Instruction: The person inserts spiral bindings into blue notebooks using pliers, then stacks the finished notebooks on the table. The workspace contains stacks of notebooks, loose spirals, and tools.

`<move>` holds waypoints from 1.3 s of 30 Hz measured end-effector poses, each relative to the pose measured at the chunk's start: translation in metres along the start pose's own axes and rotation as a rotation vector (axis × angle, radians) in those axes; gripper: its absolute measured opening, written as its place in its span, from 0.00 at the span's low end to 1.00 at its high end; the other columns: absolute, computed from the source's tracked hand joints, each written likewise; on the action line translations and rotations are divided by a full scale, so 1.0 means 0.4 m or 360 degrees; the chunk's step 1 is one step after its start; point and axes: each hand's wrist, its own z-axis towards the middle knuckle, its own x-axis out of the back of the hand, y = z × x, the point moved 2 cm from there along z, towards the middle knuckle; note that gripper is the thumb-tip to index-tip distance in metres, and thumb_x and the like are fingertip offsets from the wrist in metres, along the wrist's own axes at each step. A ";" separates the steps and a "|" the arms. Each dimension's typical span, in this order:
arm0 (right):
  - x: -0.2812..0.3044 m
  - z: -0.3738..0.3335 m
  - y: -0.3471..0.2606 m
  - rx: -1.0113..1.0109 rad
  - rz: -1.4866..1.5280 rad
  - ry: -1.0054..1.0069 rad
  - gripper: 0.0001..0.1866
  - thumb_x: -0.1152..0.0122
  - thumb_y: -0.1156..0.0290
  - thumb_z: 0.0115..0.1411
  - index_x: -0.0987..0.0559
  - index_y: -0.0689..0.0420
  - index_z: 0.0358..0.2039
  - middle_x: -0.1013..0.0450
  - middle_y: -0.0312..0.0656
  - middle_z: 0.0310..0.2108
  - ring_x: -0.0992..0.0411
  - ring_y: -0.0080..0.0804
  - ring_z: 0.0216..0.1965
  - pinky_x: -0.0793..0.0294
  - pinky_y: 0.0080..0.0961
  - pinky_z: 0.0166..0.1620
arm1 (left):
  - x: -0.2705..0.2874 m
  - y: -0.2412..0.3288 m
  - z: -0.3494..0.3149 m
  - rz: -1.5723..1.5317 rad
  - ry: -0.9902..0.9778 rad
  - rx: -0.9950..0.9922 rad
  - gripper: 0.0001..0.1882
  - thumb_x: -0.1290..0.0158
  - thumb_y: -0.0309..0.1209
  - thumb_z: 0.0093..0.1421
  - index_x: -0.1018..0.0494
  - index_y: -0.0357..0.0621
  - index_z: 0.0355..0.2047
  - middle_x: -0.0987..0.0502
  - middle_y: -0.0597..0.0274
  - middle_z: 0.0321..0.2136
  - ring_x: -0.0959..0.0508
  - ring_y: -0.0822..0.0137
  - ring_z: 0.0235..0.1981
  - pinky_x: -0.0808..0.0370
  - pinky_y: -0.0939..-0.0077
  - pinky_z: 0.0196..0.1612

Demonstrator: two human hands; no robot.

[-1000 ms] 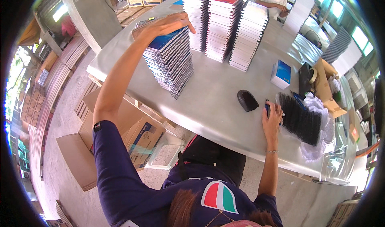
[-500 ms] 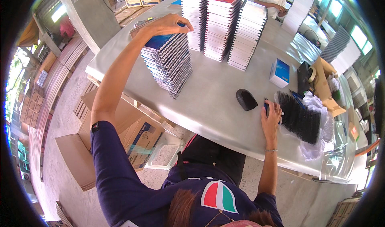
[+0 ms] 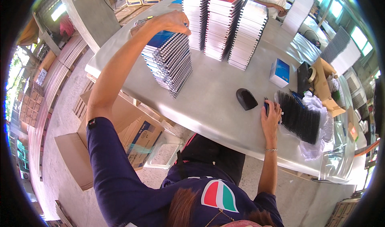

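Observation:
At the left of the table stands a stack of spiral notebooks (image 3: pixel 170 60) with blue covers and metal coils. My left hand (image 3: pixel 174 22) is over the top corner of this stack, fingers curled together at the coil edge; what they pinch is hidden. On the table at the right rests my right hand (image 3: pixel 272 116), closed around a small dark-blue-handled tool (image 3: pixel 266 105), mostly covered by the fingers. Beside it lies a bundle of black plastic binding coils (image 3: pixel 300 118) on clear plastic wrap. A black rounded object (image 3: pixel 246 99) is left of my right hand.
Three tall notebook stacks (image 3: pixel 220 26) stand at the back of the metal table (image 3: pixel 208 94). A blue-and-white box (image 3: pixel 279 73) and an open carton (image 3: pixel 327 80) are at the right. Another person (image 3: pixel 270 0) sits beyond. Below left is a cardboard box (image 3: pixel 138 142).
My left hand has turned and its fingers have curled in more at the stack's corner, with the elbow shifting slightly left. My right hand has stayed in place.

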 end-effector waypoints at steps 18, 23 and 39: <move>0.002 -0.001 -0.007 0.0022 -0.0008 0.0028 0.16 0.40 0.69 0.61 0.26 0.52 0.50 0.33 0.46 0.47 0.35 0.47 0.51 0.36 0.45 0.54 | 0.006 0.010 -0.020 0.0013 0.0059 -0.0017 0.23 0.40 0.48 0.52 0.17 0.44 0.41 0.18 0.47 0.41 0.19 0.52 0.44 0.24 0.61 0.48; 0.002 0.000 -0.007 0.0024 -0.0005 0.0018 0.16 0.40 0.69 0.62 0.26 0.52 0.50 0.34 0.46 0.47 0.35 0.47 0.51 0.36 0.45 0.54 | 0.011 0.020 -0.013 0.0043 0.0080 -0.0057 0.22 0.40 0.49 0.54 0.17 0.45 0.41 0.17 0.48 0.40 0.18 0.53 0.43 0.24 0.60 0.47; 0.011 -0.001 -0.013 -0.0058 0.0032 0.0002 0.16 0.39 0.68 0.61 0.26 0.51 0.50 0.33 0.47 0.47 0.35 0.47 0.53 0.36 0.46 0.55 | 0.102 0.265 -0.373 -0.0900 0.2355 -0.0311 0.28 0.42 0.43 0.63 0.30 0.41 0.58 0.23 0.52 0.49 0.24 0.61 0.52 0.29 0.66 0.56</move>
